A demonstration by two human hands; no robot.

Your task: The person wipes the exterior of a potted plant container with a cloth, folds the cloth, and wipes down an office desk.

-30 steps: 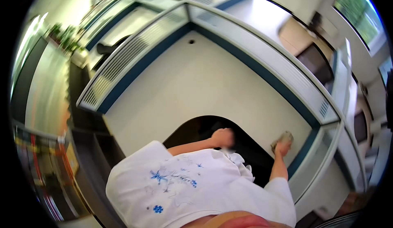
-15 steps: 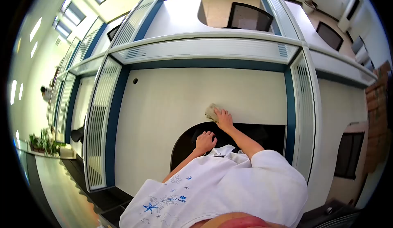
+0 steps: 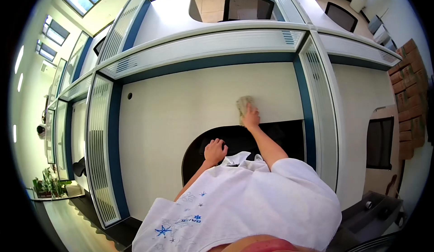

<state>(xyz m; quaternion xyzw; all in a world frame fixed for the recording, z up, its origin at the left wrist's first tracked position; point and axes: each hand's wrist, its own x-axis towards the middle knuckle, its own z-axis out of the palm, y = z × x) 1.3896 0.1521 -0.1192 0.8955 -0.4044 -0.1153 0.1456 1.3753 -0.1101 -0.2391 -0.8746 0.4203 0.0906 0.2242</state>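
My right hand (image 3: 251, 115) presses a greyish-beige cloth (image 3: 244, 103) against the pale desktop (image 3: 181, 98), close to the edge of its curved cutout. The fingers lie over the right part of the cloth, which looks bunched and slightly blurred. Held in front of my chest, my left hand (image 3: 215, 151) is over the dark area of the cutout, with its fingers curled inward. Whether anything lies within those fingers is hidden. The desktop also has a round black cable hole (image 3: 129, 96) near its far left corner.
Blue-and-white partitions (image 3: 208, 44) enclose the desk at the back and both sides. Beyond them are more desks and a black mesh chair (image 3: 247, 6). Brown boxes (image 3: 410, 98) are stacked at the far right; potted plants (image 3: 49, 185) stand at the left.
My right hand and the cloth have moved to the right across the desktop. My left hand stays curled near my chest. The head view has shifted and tilted a little.
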